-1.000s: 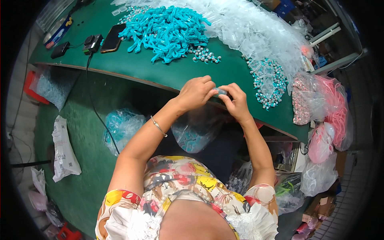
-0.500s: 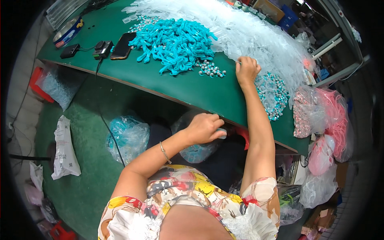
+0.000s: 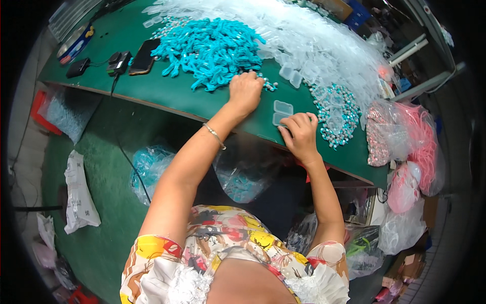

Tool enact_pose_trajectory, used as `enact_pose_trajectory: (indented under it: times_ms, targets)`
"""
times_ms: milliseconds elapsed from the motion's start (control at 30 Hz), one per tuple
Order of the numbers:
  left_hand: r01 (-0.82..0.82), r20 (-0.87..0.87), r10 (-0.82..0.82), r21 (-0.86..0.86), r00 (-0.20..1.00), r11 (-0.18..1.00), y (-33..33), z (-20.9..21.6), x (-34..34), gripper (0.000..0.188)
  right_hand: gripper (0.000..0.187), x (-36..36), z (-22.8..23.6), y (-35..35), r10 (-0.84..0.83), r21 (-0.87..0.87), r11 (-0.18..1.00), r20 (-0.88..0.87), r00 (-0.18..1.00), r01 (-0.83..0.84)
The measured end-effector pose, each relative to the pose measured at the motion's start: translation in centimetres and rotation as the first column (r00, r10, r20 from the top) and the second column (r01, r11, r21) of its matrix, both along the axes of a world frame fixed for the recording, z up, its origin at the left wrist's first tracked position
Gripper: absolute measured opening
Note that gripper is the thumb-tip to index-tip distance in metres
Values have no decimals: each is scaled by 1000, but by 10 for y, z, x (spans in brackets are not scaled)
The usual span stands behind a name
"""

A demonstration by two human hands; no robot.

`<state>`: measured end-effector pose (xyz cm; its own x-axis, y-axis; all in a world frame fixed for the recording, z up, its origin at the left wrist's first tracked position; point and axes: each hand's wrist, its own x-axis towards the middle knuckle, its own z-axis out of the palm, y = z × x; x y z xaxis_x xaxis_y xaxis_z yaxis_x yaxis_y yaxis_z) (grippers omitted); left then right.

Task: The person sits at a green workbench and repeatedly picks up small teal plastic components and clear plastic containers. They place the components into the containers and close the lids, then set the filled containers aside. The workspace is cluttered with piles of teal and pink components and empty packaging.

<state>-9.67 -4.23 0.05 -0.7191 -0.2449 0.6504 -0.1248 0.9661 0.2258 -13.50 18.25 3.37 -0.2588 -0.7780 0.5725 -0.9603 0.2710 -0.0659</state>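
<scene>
A small clear plastic box [image 3: 283,107] lies with its lid open on the green table. My right hand [image 3: 302,134] is closed on its near half, thumb and fingers at the edge. My left hand [image 3: 245,92] reaches to the small grey and blue beads [image 3: 269,84] beside a heap of turquoise cord loops [image 3: 210,50]. Its fingers are curled down, and their tips are hidden, so what they hold does not show. Right of my right hand lies a larger pile of blue and grey beads [image 3: 338,114].
A big heap of clear plastic boxes [image 3: 324,45] covers the table's far side. A phone [image 3: 144,57] and a black charger [image 3: 119,63] lie at the left. Bags of pink cord [image 3: 419,137] and beads [image 3: 378,134] hang by the right edge.
My left hand has moved from near my lap up to the beads by the cords. The right hand has come back from the box heap, and an open box now lies before it.
</scene>
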Motion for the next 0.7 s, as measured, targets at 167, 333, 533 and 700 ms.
enact_pose_trajectory:
  times_ms: [167, 333, 533, 700]
  targets:
    - [75, 91, -107, 301, 990, 951, 18, 13, 30, 11, 10, -52, 0, 10, -265, -105, 957, 74, 961, 272]
    - [-17, 125, -23, 312, 992, 950, 21, 6, 39, 14, 13, -111, -12, -9, -423, -63, 906, -112, 899, 418]
    - [21, 13, -26, 326, 1000, 945, 22, 5, 41, 18, 13, -143, -21, -42, -502, -21, 857, -259, 825, 515]
    - [115, -16, -116, 316, 993, 942, 20, -2, 39, 15, 10, -155, -21, -49, -542, 109, 791, -332, 772, 602]
